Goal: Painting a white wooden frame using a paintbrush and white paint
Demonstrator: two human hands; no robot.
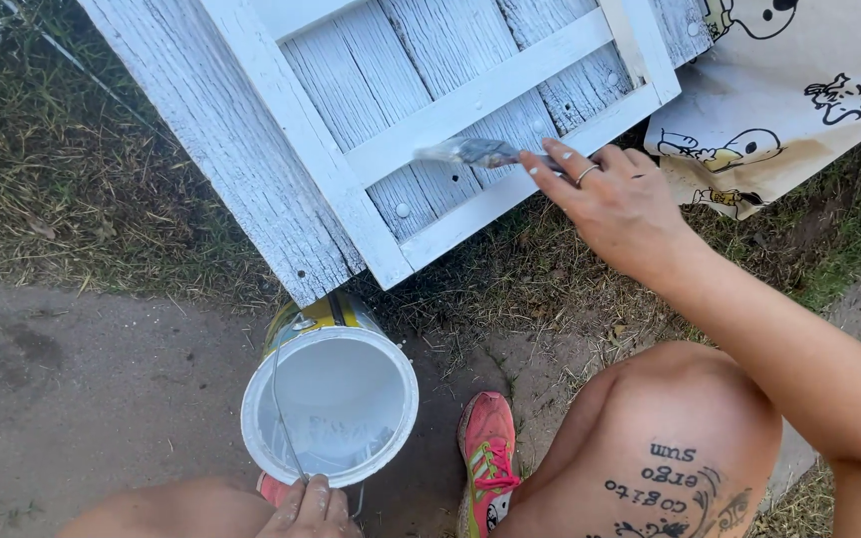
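Pinching a paintbrush (480, 152), the right hand (615, 204) pressed its bristles against the white wooden panel (351, 120) — the left hand (311, 506) gripped the wire handle of the paint can (331, 403), fingers closed, on the ground below.

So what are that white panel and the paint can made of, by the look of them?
The white panel looks like wood: weathered planks with grain and cracks under matte white paint, held by round fasteners. The paint can seems metal, with a thin wire handle and rolled rim, though white paint coats the inside, so that is likely, not sure.
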